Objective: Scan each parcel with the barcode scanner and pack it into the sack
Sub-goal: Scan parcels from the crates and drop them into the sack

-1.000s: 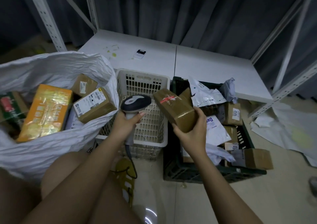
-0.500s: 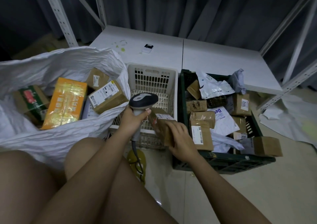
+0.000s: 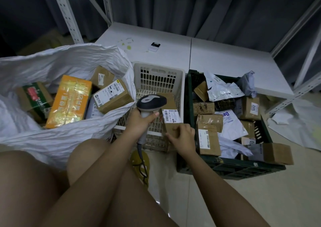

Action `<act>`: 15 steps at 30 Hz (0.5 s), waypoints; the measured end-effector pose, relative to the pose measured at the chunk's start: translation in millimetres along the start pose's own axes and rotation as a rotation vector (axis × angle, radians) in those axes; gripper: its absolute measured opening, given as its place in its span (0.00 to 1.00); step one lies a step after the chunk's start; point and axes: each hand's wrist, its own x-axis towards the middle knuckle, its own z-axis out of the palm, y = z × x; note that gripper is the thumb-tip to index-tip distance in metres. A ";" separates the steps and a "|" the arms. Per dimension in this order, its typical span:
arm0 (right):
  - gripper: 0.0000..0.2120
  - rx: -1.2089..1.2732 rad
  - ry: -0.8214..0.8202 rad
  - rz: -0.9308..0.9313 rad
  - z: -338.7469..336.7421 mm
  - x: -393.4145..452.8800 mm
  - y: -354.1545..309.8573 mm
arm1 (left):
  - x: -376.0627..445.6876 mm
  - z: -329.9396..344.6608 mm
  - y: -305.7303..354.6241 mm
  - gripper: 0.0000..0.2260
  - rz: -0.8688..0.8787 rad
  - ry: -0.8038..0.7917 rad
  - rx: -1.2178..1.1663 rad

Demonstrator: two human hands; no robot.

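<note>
Here left grip (image 3: 139, 122) clasps scanner (image 3: 150, 103); right grip (image 3: 184, 138) pinches parcel (image 3: 171, 120) above basket rim (image 3: 121, 127).

I can read only a few marks. On a brown box (image 3: 251, 109) at the far right of the dark green crate (image 3: 225, 169), a white label shows the number "1012". The white mailer bag (image 3: 231, 125) in the middle of this crate has blue letters "De", the rest is hidden. The orange pack (image 3: 69, 101) in the white sack (image 3: 52, 139) has big Chinese characters, but I cannot read them. The other labels are too small.
</note>
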 end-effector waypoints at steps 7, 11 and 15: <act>0.54 0.145 -0.251 0.336 -0.3 16.6 -4.4 | 3.5 2.6 -0.7 0.22 -0.016 0.005 -0.064; 0.43 0.337 -0.268 0.364 16.8 30.3 23.0 | 3.2 3.7 -1.0 0.22 -0.004 -0.005 -0.058; 0.26 0.437 -0.277 0.324 0.5 17.7 2.5 | 5.1 4.3 -2.8 0.22 -0.012 -0.011 -0.058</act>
